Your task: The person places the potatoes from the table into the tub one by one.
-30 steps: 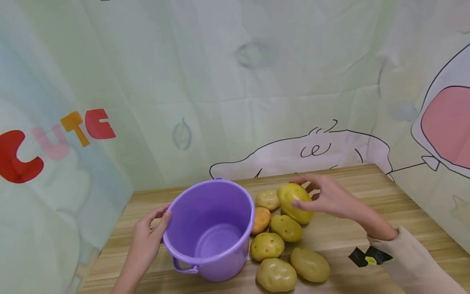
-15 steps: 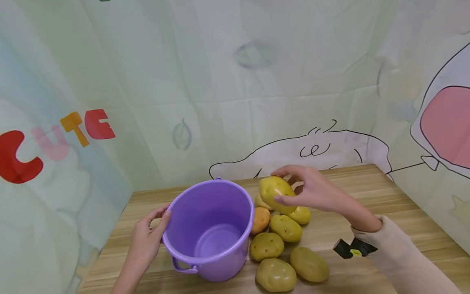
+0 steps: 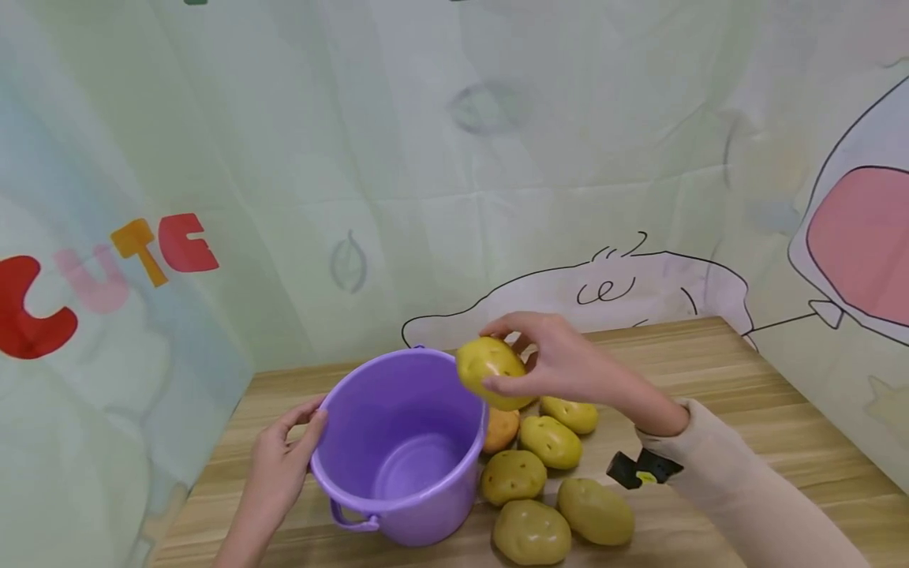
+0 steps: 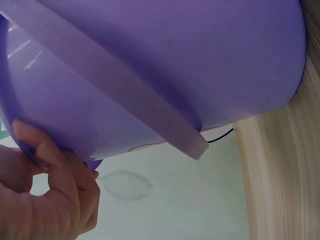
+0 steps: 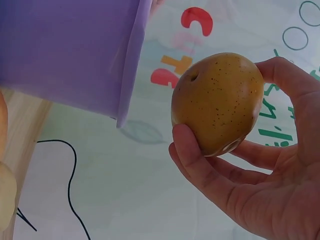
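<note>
A purple bucket (image 3: 419,505) stands upright on the wooden table, and its inside shows no contents. My left hand (image 3: 280,465) grips the left side of its rim, thumb over the edge; the left wrist view shows the fingers (image 4: 65,175) bent at the rim beside the bucket's handle (image 4: 115,80). My right hand (image 3: 561,359) holds a yellow potato (image 3: 490,367) between thumb and fingers, raised at the bucket's right rim and overlapping it in the head view. In the right wrist view the speckled potato (image 5: 220,100) sits apart from the bucket wall (image 5: 65,50).
Several potatoes (image 3: 533,532) lie on the table (image 3: 696,379) to the bucket's right, among them an orange-brown one (image 3: 501,430) close against it. A printed cloth (image 3: 398,158) hangs behind the table. A black device (image 3: 642,469) is strapped at the right sleeve.
My right hand has lifted the yellow potato and carried it left, from over the other potatoes to the bucket's rim. My left hand keeps its grip and the bucket has stayed put.
</note>
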`<state>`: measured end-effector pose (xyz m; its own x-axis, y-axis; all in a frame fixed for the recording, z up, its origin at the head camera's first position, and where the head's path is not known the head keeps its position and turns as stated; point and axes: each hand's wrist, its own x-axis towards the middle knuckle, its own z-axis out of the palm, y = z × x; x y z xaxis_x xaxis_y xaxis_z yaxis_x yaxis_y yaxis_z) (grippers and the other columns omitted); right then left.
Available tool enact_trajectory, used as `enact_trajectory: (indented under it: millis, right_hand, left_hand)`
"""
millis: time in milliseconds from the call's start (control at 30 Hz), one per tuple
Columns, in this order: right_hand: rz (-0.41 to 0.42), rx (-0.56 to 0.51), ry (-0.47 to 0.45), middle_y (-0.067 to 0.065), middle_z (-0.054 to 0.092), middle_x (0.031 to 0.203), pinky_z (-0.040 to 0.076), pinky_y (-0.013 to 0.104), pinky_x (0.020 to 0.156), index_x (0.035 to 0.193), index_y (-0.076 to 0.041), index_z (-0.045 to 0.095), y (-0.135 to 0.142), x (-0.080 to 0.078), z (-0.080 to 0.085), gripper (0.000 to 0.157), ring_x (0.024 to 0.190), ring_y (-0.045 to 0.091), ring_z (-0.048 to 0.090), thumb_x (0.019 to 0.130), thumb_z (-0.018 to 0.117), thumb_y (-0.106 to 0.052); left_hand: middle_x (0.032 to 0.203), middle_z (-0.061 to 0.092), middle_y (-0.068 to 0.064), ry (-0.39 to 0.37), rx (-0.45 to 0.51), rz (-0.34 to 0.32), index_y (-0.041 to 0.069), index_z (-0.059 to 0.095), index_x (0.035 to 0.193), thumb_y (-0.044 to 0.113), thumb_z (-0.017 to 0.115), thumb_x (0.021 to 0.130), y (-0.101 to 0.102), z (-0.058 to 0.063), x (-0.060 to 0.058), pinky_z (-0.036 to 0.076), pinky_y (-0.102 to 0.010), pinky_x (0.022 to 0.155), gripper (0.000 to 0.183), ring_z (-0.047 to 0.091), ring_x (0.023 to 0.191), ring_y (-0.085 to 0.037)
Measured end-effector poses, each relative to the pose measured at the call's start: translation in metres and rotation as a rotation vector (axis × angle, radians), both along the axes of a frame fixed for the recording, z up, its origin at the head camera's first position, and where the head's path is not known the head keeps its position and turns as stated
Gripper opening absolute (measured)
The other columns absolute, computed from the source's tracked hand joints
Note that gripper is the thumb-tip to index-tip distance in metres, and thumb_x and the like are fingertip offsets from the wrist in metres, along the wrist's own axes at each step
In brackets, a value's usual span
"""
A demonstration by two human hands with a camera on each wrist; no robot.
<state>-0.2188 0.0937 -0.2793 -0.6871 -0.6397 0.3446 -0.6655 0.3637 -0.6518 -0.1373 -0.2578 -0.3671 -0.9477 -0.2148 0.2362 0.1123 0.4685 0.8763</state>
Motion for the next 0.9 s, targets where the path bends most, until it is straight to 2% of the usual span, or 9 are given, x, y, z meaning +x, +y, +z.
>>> enact_trajectory:
  millis: [200,333,667,900]
  right_hand:
    - [0.028,-0.005,0.009,0.003,0.066,0.113,0.061,0.026,0.062,0.124,-0.004,0.064,-0.017,0.0,-0.002,0.053,0.085,0.017,0.065,0.08,0.081,-0.03]
    - [0.029,0.006,0.047,0.004,0.066,0.11,0.061,0.024,0.063,0.122,-0.003,0.065,-0.025,-0.001,-0.004,0.052,0.087,0.018,0.064,0.079,0.081,-0.029]
    - [0.012,0.04,0.114,0.007,0.063,0.104,0.059,0.019,0.059,0.119,-0.001,0.065,-0.041,0.0,-0.01,0.053,0.084,0.014,0.059,0.078,0.081,-0.031]
    - [-0.012,0.079,0.165,0.005,0.062,0.103,0.055,0.019,0.055,0.116,-0.004,0.066,-0.049,0.004,-0.011,0.052,0.079,0.013,0.057,0.076,0.08,-0.035]
  left_hand:
    - [0.119,0.057,-0.022,-0.003,0.003,0.012,-0.005,0.057,0.135,0.023,0.055,0.105,0.0,-0.001,0.001,0.059,-0.026,0.049,0.041,0.068,0.06,-0.015]
    - [0.119,0.057,-0.022,-0.004,0.008,0.01,-0.005,0.057,0.135,0.023,0.055,0.105,-0.001,0.0,0.001,0.059,-0.026,0.049,0.041,0.068,0.06,-0.017]
    - [0.117,0.058,-0.021,-0.001,0.001,0.012,-0.004,0.058,0.134,0.025,0.055,0.105,0.001,0.001,0.002,0.057,-0.026,0.046,0.041,0.068,0.058,-0.017]
    - [0.115,0.059,-0.021,-0.005,0.002,0.022,-0.002,0.06,0.133,0.026,0.056,0.104,0.003,0.001,0.001,0.058,-0.027,0.048,0.04,0.068,0.058,-0.018]
